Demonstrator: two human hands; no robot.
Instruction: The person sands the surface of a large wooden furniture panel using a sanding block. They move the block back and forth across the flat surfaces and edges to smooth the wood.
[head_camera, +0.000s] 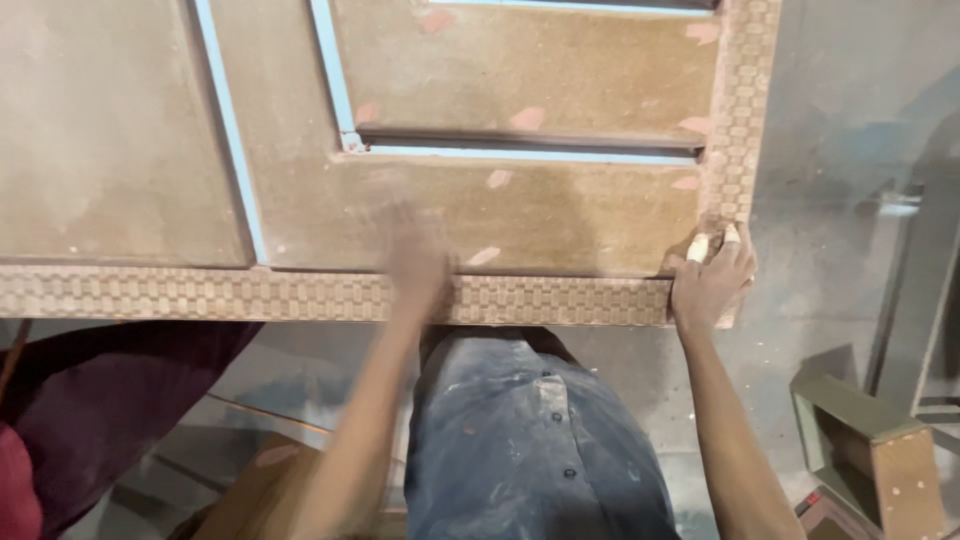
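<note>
A large brown wooden panel (520, 215) with blue strips in its grooves and a carved basket-weave border lies flat in front of me. My left hand (415, 250) is blurred by motion and rests on the panel surface just above the near border; whether it holds anything I cannot tell. My right hand (712, 278) grips the panel's near right corner, fingers curled over the carved edge, with pale tape on two fingertips.
A dusty grey floor (850, 150) lies to the right. A small wooden box frame (870, 450) stands at lower right. A dark red cloth (110, 400) hangs at lower left, and a brown board (260, 490) lies below the panel.
</note>
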